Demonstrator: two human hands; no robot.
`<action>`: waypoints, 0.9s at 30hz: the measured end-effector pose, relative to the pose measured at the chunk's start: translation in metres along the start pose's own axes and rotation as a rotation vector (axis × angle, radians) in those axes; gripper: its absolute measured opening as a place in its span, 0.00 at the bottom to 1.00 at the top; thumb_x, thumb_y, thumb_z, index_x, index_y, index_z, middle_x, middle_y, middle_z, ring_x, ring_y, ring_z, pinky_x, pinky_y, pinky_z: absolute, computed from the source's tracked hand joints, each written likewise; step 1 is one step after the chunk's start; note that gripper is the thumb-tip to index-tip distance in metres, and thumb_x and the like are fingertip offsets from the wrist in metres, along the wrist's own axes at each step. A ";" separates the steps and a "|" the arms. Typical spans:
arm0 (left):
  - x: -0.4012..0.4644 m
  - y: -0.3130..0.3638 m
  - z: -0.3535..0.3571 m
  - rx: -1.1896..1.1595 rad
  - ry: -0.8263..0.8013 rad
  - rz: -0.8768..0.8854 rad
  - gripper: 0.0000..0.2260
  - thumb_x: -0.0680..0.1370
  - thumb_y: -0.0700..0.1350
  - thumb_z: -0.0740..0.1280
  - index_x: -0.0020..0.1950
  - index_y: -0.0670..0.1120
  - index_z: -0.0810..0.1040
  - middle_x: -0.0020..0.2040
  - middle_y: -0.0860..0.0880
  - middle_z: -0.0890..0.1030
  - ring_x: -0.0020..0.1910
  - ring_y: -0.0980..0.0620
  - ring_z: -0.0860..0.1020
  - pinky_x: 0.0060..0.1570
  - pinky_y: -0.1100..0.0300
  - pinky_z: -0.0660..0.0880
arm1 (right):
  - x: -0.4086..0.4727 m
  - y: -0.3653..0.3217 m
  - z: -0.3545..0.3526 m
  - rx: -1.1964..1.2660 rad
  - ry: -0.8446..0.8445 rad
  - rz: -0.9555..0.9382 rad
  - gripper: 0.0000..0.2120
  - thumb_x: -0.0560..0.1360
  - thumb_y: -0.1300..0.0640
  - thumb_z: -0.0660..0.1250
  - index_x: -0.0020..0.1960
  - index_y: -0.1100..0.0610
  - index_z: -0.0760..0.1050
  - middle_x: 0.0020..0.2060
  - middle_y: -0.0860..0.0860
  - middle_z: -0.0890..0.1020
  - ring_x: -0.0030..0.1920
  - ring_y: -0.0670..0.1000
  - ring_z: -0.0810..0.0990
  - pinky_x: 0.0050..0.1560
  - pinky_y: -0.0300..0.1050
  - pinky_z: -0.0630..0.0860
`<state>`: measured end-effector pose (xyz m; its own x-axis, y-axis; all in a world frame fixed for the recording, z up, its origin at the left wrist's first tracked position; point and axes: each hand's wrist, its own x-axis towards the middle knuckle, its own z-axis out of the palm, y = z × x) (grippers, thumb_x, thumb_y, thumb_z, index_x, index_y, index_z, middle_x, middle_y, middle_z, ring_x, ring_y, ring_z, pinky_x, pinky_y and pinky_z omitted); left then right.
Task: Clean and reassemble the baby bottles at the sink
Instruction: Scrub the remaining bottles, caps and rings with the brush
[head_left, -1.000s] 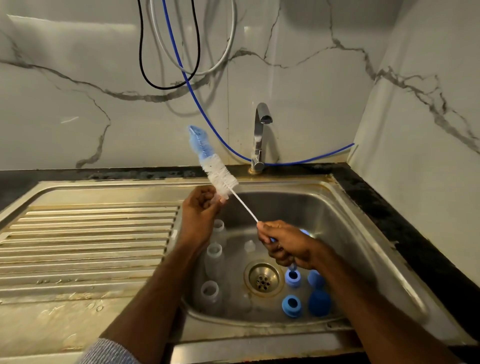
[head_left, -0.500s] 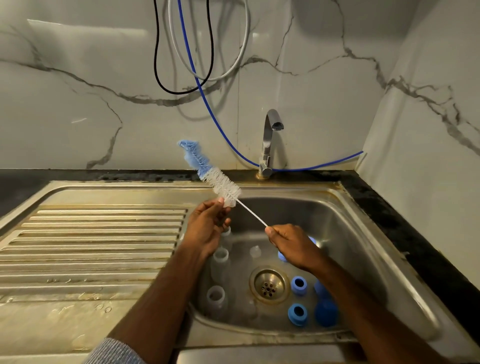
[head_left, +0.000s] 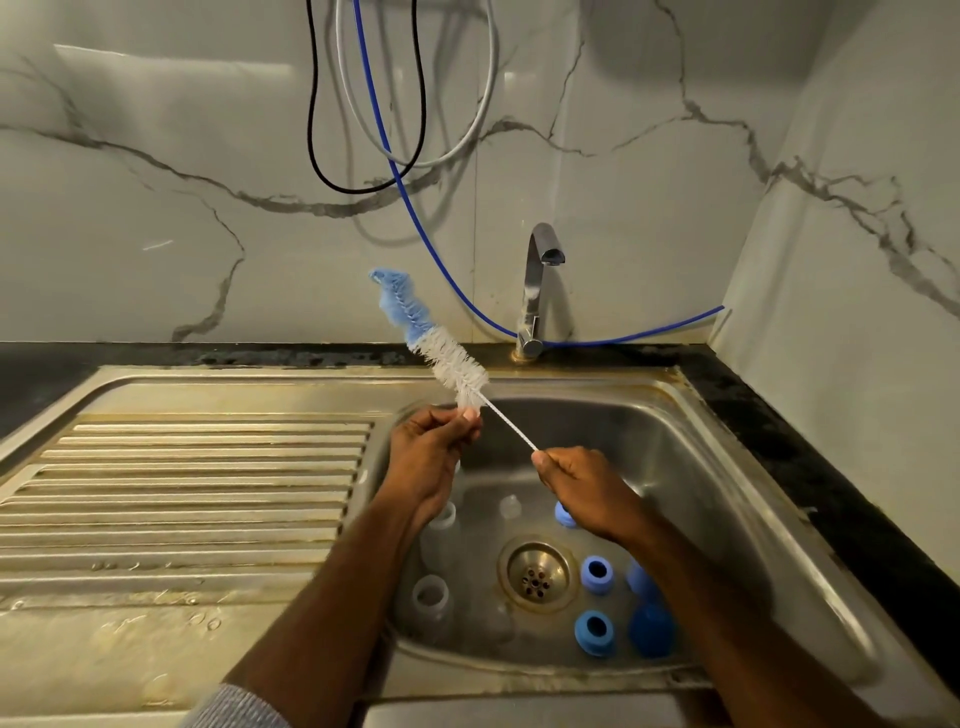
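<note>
A bottle brush with white bristles and a blue tip slants up to the left above the sink. My right hand grips its thin wire handle low down. My left hand pinches the lowest white bristles with its fingertips. In the basin below stand clear baby bottles on the left, partly hidden by my left forearm. Blue collar rings and a blue cap lie right of the drain. A clear teat sits behind the drain.
A steel tap rises behind the basin, shut off. A ribbed draining board spreads to the left. Blue, black and white hoses hang on the marble wall. A dark counter borders the sink on the right.
The brush has tilted lower and further left. My left hand has slid from the bristle base to pinching the lowest bristles. My right hand keeps its grip on the wire handle.
</note>
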<state>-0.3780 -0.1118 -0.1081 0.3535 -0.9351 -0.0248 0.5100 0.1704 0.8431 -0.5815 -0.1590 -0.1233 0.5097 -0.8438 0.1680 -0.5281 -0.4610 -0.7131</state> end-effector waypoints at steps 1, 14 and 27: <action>0.001 0.001 0.001 -0.040 0.030 0.012 0.04 0.74 0.33 0.71 0.41 0.40 0.79 0.41 0.41 0.84 0.40 0.49 0.82 0.43 0.60 0.81 | 0.000 0.002 -0.002 0.009 0.004 0.005 0.23 0.84 0.48 0.58 0.32 0.53 0.67 0.23 0.44 0.70 0.26 0.42 0.68 0.35 0.44 0.69; 0.006 0.003 -0.006 -0.036 0.069 0.047 0.10 0.76 0.32 0.69 0.55 0.42 0.79 0.47 0.43 0.86 0.45 0.46 0.84 0.46 0.56 0.82 | -0.002 0.003 -0.013 0.033 -0.074 0.039 0.22 0.84 0.49 0.58 0.33 0.53 0.68 0.26 0.47 0.70 0.28 0.45 0.69 0.36 0.47 0.70; 0.003 -0.002 0.005 0.047 -0.035 0.059 0.14 0.72 0.30 0.70 0.58 0.34 0.79 0.53 0.36 0.84 0.51 0.44 0.84 0.53 0.55 0.79 | -0.003 -0.003 -0.014 0.019 -0.068 -0.002 0.23 0.84 0.48 0.59 0.31 0.51 0.67 0.24 0.46 0.70 0.27 0.43 0.69 0.34 0.45 0.70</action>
<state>-0.3822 -0.1163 -0.1075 0.3539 -0.9342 0.0439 0.4512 0.2117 0.8670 -0.5908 -0.1586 -0.1124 0.5564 -0.8217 0.1232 -0.5145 -0.4571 -0.7255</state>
